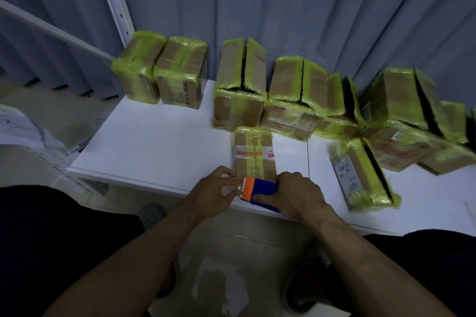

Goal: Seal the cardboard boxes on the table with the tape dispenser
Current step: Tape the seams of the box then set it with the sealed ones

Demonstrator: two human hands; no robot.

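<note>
**Both hands on the tape dispenser at the front edge of the table**

A grey-blue curtain (283, 8) hangs across the whole top of the frame, with a white shelf upright (113, 0) slanting down at the upper left. Below it a white table (154, 141) fills the middle band.

Along its far side stands a row of cardboard boxes wrapped in yellow-green tape. The two sealed boxes (159, 72) at the left of the row touch each other. The open boxes (270, 90) from the centre to the right edge have their top flaps standing up with dark gaps between them. One more box, the tipped box (360, 177), lies on its side at the right, apart from the row.

The front box (253, 154) sits alone at the centre, near the table's front edge, its flaps closed and a red-and-white printed strip across its top.

Just below it, the right hand (298, 193) is wrapped around the blue body of the tape dispenser (260, 189), thumb underneath. The dispenser's orange toothed end points left. There the left hand (213, 190) has its fingertips drawn together, pinching what looks like the clear tape end (233, 188).
</note>
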